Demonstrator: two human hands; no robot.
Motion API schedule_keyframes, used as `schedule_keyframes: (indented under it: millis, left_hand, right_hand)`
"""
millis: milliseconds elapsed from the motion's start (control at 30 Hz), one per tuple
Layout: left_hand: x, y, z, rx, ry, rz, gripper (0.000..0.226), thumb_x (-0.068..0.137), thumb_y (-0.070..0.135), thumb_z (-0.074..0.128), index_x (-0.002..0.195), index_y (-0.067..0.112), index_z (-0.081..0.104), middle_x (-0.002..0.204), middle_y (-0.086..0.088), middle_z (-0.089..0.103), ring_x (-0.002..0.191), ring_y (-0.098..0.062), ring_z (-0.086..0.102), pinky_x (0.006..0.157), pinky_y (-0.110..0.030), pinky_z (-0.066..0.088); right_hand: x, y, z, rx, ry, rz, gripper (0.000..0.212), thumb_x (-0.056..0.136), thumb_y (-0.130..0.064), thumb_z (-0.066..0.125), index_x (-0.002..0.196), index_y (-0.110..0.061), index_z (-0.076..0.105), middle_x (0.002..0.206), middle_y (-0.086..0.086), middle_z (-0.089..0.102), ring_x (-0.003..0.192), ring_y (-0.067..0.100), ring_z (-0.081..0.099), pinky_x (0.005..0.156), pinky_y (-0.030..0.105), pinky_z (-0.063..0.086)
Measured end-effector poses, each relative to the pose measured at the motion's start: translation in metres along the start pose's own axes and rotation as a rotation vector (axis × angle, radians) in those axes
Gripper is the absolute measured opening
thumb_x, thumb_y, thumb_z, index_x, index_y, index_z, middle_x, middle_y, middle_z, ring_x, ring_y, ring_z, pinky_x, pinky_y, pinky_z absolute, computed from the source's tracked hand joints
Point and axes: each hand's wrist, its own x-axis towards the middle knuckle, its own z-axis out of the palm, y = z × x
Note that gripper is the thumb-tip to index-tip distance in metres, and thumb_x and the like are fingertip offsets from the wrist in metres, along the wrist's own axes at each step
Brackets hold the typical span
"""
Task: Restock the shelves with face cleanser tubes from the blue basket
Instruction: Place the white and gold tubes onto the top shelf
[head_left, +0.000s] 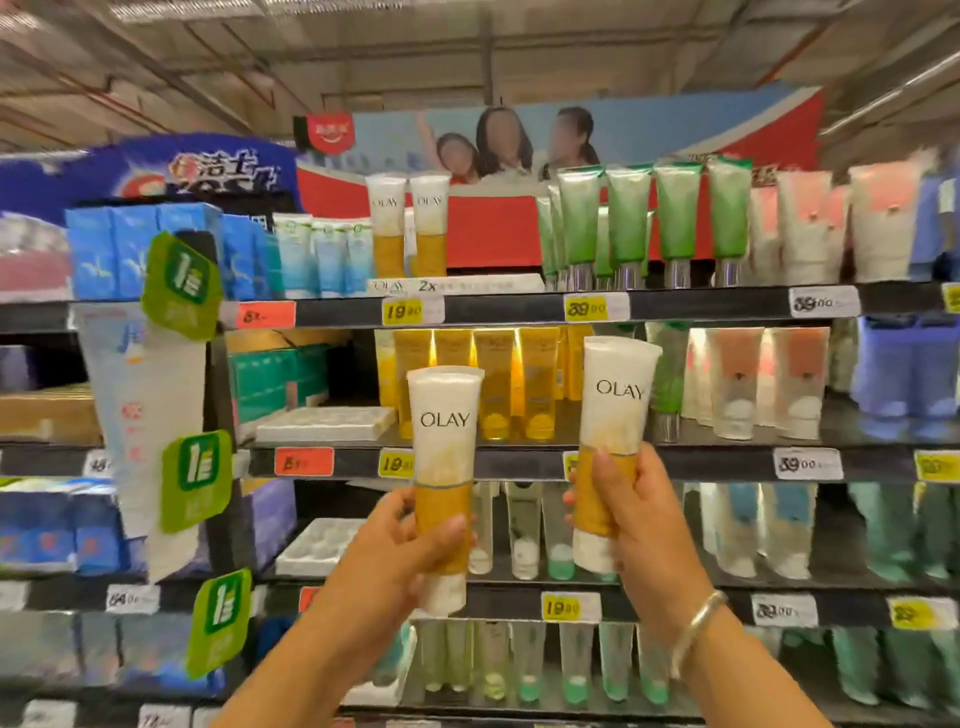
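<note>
Two Olay tubes in my hands: left hand (400, 545) grips one tube (445, 467), right hand (634, 514) grips another (613, 431); two matching tubes (408, 223) shelved above.

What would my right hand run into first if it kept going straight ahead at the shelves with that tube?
Probably the row of yellow tubes on the second shelf: the Olay tube in your right hand already overlaps their right end. Depth is unclear, so the shelf edge below could come first.

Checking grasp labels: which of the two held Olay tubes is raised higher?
The tube in the right hand, the right-hand Olay tube; its top stands above the left-hand Olay tube.
</note>
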Motion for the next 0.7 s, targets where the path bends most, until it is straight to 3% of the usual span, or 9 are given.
schedule_keyframes:
  millis: [100, 200, 267, 333, 600, 700]
  left_hand:
    - [0.018, 0.028, -0.017, 0.010, -0.027, 0.048, 0.052, 0.065, 0.022, 0.069, 0.114, 0.015, 0.053, 0.096, -0.005, 0.074, 0.084, -0.016, 0.071, 0.059, -0.023, 0.055]
    - [0.046, 0.053, -0.027, 0.035, -0.062, 0.094, 0.058, 0.061, 0.030, 0.072, 0.115, 0.021, 0.052, 0.100, -0.001, 0.073, 0.091, -0.015, 0.070, 0.072, -0.029, 0.054]
    - [0.068, 0.067, -0.027, 0.040, -0.074, 0.127, 0.063, 0.058, 0.033, 0.074, 0.116, 0.018, 0.052, 0.102, -0.004, 0.073, 0.094, -0.020, 0.070, 0.079, -0.038, 0.053]
    - [0.092, 0.079, -0.025, 0.024, -0.050, 0.169, 0.064, 0.058, 0.030, 0.074, 0.116, 0.014, 0.052, 0.100, -0.007, 0.073, 0.093, -0.023, 0.070, 0.078, -0.042, 0.055]
    - [0.193, 0.147, -0.016, 0.125, 0.017, 0.350, 0.050, 0.062, 0.031, 0.071, 0.109, 0.028, 0.053, 0.095, 0.000, 0.074, 0.085, -0.013, 0.071, 0.060, -0.022, 0.054]
    - [0.229, 0.179, -0.009, 0.165, 0.065, 0.427, 0.060, 0.056, 0.034, 0.074, 0.113, 0.027, 0.056, 0.103, 0.000, 0.071, 0.088, -0.011, 0.070, 0.067, -0.026, 0.053]
  right_hand:
    - [0.021, -0.008, 0.024, 0.039, -0.008, -0.028, 0.045, 0.068, -0.052, 0.059, 0.105, -0.028, 0.055, 0.079, -0.007, 0.067, 0.072, 0.007, 0.066, 0.064, 0.024, 0.052]
    - [0.047, -0.020, 0.040, 0.075, -0.029, -0.062, 0.041, 0.072, -0.045, 0.058, 0.107, -0.026, 0.055, 0.086, -0.005, 0.070, 0.076, 0.007, 0.068, 0.064, 0.021, 0.053]
    - [0.069, -0.029, 0.045, 0.098, -0.048, -0.087, 0.043, 0.072, -0.041, 0.058, 0.110, -0.022, 0.055, 0.090, -0.001, 0.072, 0.080, 0.012, 0.069, 0.067, 0.026, 0.056]
    - [0.093, -0.036, 0.048, 0.112, -0.079, -0.104, 0.045, 0.072, -0.040, 0.058, 0.113, -0.022, 0.054, 0.093, 0.003, 0.072, 0.084, 0.018, 0.069, 0.073, 0.033, 0.057]
    - [0.217, -0.061, 0.067, 0.181, -0.136, -0.242, 0.043, 0.067, -0.045, 0.060, 0.104, -0.024, 0.057, 0.080, -0.006, 0.070, 0.072, 0.005, 0.066, 0.067, 0.026, 0.051]
    - [0.261, -0.078, 0.076, 0.157, -0.160, -0.310, 0.043, 0.065, -0.049, 0.059, 0.101, -0.024, 0.056, 0.081, -0.003, 0.068, 0.074, 0.007, 0.065, 0.067, 0.025, 0.050]
